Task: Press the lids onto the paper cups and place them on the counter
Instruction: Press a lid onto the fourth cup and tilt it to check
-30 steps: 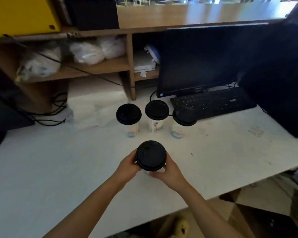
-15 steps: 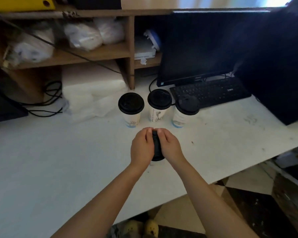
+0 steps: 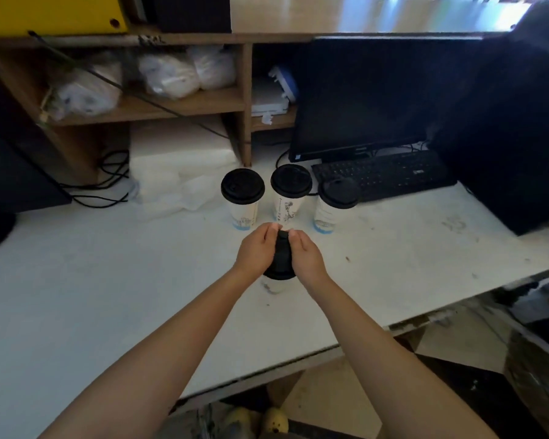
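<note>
A white paper cup [image 3: 274, 285] with a black lid [image 3: 281, 258] stands on the white counter [image 3: 108, 296] in front of me. My left hand [image 3: 255, 253] and my right hand [image 3: 308, 258] lie over the lid from either side, fingertips meeting at its far edge, covering most of it. Behind it stand three more lidded cups in a row: the left cup [image 3: 243, 198], the middle cup [image 3: 290, 191] and the right cup [image 3: 336, 202].
A black keyboard [image 3: 384, 174] and a dark monitor [image 3: 362, 96] sit at the back right, with a big black box [image 3: 514, 137] beside them. White plastic wrap [image 3: 178, 182] and cables [image 3: 108, 182] lie at the back left under wooden shelves [image 3: 146, 106]. The counter's front edge runs close to me.
A second ago my hands held the cup by its sides with the lid fully showing. Both hands have since moved on top of the lid and stay there.
</note>
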`<act>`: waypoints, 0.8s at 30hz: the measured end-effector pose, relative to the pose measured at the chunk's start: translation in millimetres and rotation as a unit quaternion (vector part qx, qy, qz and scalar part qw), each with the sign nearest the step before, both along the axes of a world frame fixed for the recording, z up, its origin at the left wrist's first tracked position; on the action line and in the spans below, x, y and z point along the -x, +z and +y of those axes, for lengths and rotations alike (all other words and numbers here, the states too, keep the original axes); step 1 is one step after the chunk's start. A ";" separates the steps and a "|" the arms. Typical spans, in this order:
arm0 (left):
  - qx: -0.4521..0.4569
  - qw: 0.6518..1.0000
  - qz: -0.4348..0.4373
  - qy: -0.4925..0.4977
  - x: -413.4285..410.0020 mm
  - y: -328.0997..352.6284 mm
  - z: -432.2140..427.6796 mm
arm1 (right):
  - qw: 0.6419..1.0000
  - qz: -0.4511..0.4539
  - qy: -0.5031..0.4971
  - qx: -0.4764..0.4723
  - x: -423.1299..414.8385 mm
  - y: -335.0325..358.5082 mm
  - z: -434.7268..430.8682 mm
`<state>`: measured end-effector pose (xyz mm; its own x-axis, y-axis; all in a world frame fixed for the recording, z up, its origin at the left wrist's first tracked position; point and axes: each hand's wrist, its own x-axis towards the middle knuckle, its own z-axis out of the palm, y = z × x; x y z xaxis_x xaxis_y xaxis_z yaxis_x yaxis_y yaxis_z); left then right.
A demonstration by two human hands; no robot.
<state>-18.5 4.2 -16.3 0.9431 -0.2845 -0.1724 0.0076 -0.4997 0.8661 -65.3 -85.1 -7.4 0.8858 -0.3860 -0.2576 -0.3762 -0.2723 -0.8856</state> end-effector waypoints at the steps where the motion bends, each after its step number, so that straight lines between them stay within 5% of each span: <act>1: -0.003 1.000 0.008 -0.017 -3.6 3.7 2.1 | 1.000 0.007 -0.003 -0.001 6.7 1.3 1.2; 6: -0.062 0.992 -0.074 -0.079 -19.8 19.4 10.9 | 1.000 0.006 -0.020 -0.012 50.7 -1.5 12.5; 10: -0.104 0.983 -0.149 -0.005 -21.3 25.2 14.3 | 0.999 0.026 -0.030 -0.033 60.3 3.5 12.0; 15: -0.102 0.989 -0.102 0.026 12.7 10.7 8.0 | 0.999 -0.021 -0.009 0.026 24.9 11.1 1.4; 24: -0.205 0.964 -0.167 0.028 22.5 -8.5 -0.9 | 0.997 -0.072 0.023 0.033 11.0 -14.8 10.4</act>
